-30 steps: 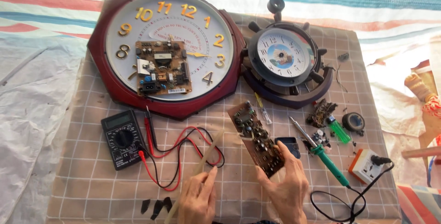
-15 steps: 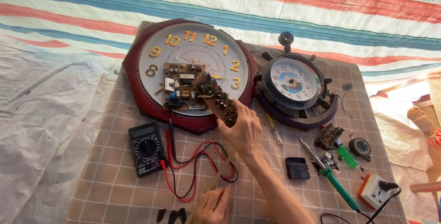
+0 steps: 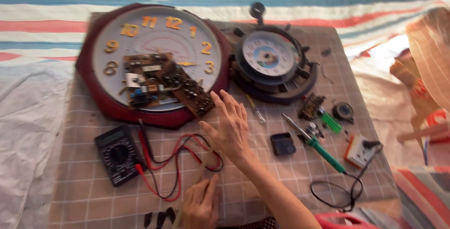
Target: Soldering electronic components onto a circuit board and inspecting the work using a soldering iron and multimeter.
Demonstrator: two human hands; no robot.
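Note:
My right hand (image 3: 229,128) hovers palm down with its fingers spread and holds nothing. Its fingertips are just right of a long dark circuit board (image 3: 187,88). That board lies slanted across the lower right of a big red-rimmed wall clock (image 3: 154,36), leaning on a second, squarer circuit board (image 3: 143,81) on the clock face. My left hand (image 3: 199,205) rests low on the checkered mat (image 3: 84,196), fingers close together. A pale translucent strip shows at its fingertips, and a grip on the strip is unclear. Red and black test leads (image 3: 178,158) loop between my hands.
A black multimeter (image 3: 117,154) lies left of the leads. A dark ship-wheel clock (image 3: 269,57) sits right of the big clock. A green-handled soldering iron (image 3: 323,151), a small black box (image 3: 282,143), an orange-and-white socket (image 3: 360,150) and small parts lie at the right.
My right hand carried the long dark board from the mat up onto the big clock, let it go and drew back open. The view shifted right. My left hand stayed low.

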